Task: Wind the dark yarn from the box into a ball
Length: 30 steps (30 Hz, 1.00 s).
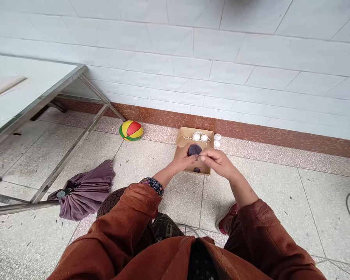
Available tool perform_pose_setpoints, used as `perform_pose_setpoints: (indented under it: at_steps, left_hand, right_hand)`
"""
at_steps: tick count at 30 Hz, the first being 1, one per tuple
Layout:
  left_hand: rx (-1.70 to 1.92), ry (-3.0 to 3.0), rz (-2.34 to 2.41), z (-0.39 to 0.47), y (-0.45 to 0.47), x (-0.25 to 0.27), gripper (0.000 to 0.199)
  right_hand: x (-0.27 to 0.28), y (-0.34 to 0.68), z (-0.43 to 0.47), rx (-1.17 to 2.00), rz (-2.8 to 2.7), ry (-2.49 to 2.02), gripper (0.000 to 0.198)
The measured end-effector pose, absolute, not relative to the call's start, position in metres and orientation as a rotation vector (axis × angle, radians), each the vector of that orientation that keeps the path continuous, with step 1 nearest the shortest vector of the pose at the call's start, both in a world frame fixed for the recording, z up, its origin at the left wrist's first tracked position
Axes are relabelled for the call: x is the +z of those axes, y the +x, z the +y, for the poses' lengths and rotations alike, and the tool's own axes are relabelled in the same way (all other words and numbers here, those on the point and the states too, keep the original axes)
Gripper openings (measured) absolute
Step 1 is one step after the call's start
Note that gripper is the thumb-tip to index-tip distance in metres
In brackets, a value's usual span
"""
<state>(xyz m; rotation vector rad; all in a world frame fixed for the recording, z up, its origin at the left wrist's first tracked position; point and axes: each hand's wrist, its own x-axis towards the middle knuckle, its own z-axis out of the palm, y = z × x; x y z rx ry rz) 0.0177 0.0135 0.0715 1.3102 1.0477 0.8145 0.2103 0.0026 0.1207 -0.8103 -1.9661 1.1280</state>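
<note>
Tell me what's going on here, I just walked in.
A person's left hand holds a dark ball of yarn over an open cardboard box, while the right hand pinches what looks like its strand. Two white balls and a small dark ball lie in the box; two more sit just right of it.

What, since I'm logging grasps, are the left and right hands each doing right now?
Left hand: closed around a dark yarn ball.
Right hand: pinched closed, apparently on a dark strand beside the ball.
</note>
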Motion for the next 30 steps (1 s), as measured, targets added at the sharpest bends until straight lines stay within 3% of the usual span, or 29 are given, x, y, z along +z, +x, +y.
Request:
perform_pose_setpoints:
  at_steps: [4, 7, 20, 30]
  left_hand:
    - [0.583, 1.249, 0.716, 0.003, 0.021, 0.072, 0.086]
    - [0.611, 1.097, 0.587, -0.001, 0.024, 0.076, 0.090]
    - [0.976, 0.638, 0.669, 0.011, 0.024, 0.080, 0.046]
    - [1.175, 1.084, 1.182, 0.025, 0.020, 0.061, 0.053]
  right_hand:
    - [0.106, 0.222, 0.016, 0.967, -1.796, -0.999, 0.023]
    - [0.086, 0.222, 0.022, 0.936, -1.760, -1.165, 0.026]
    - [0.056, 0.207, 0.021, 1.001, -1.937, -1.335, 0.020]
    - [0.105, 0.211, 0.006, 1.322, -2.071, -0.870, 0.020]
